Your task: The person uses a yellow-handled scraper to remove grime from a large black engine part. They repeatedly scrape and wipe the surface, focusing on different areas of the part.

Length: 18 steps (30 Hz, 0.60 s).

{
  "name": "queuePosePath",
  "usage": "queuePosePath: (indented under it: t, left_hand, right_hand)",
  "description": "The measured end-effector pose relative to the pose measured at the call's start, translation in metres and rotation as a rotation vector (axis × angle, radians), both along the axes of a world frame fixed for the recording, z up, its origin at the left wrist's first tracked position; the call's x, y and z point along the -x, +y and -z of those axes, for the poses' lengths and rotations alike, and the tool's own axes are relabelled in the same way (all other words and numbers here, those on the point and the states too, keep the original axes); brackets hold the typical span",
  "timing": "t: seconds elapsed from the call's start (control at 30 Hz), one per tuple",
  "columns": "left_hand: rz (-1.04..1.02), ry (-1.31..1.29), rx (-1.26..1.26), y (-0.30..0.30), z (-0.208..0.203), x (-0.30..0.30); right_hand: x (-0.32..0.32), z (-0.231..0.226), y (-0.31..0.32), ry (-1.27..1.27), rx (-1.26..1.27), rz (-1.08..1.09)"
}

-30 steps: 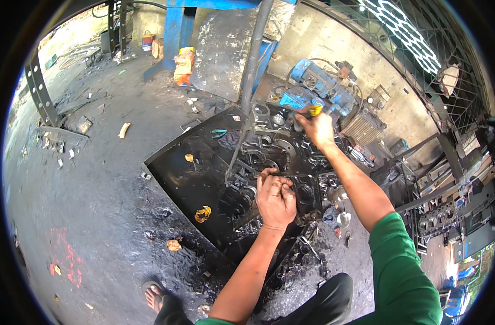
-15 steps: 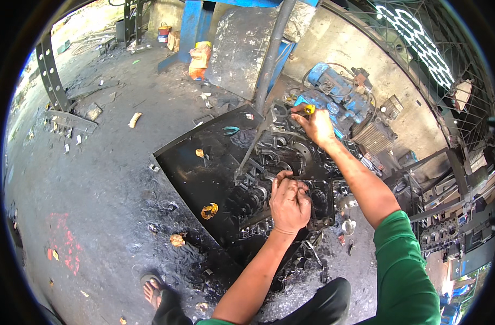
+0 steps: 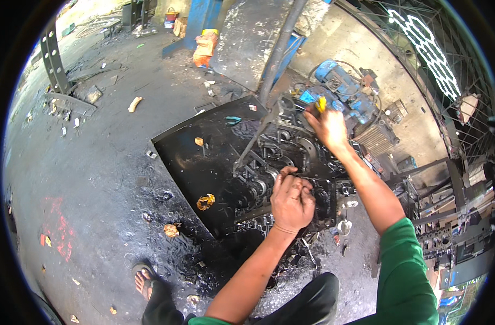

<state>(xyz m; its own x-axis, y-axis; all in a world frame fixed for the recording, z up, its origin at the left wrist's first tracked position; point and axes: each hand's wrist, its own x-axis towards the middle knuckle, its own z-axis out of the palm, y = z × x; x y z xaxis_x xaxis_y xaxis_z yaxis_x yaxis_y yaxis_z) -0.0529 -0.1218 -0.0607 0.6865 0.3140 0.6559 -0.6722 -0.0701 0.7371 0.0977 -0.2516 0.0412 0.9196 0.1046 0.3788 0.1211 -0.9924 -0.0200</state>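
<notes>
A dark, oily engine block (image 3: pixel 261 208) lies with its inside exposed, its crankshaft journals (image 3: pixel 258 188) showing. My left hand (image 3: pixel 292 201) rests on the block's near part, fingers curled downward; whatever lies under the fingertips is hidden. Farther off, at the block's far end, my right hand (image 3: pixel 328 127) is closed round a yellow-handled tool (image 3: pixel 321 103). Only the yellow handle sticks up above the fingers, and the tool's working end cannot be seen.
Under the block spreads a black metal tray (image 3: pixel 177 162) holding teal-handled pliers (image 3: pixel 233 118) and crumpled orange-brown scraps (image 3: pixel 205 202). A slanting metal bar (image 3: pixel 253 146) crosses the block. Beyond stand a blue motor unit (image 3: pixel 337 78) and a grey post (image 3: pixel 282 46). Loose parts (image 3: pixel 345 227) lie at right.
The view has shifted slightly. My right hand has turned, and the yellow handle now points more upright. My left hand stays on the engine block, almost unmoved.
</notes>
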Motion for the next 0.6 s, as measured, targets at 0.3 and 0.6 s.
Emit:
queuePosePath:
  t: [0.3, 0.6]
  left_hand:
    - [0.015, 0.013, -0.004, -0.001, 0.001, 0.001]
    - [-0.007, -0.012, -0.021, -0.001, 0.001, 0.000]
  right_hand:
    - [0.016, 0.001, -0.017, -0.014, -0.007, -0.115]
    - [-0.052, 0.005, -0.006, -0.178, -0.003, 0.154]
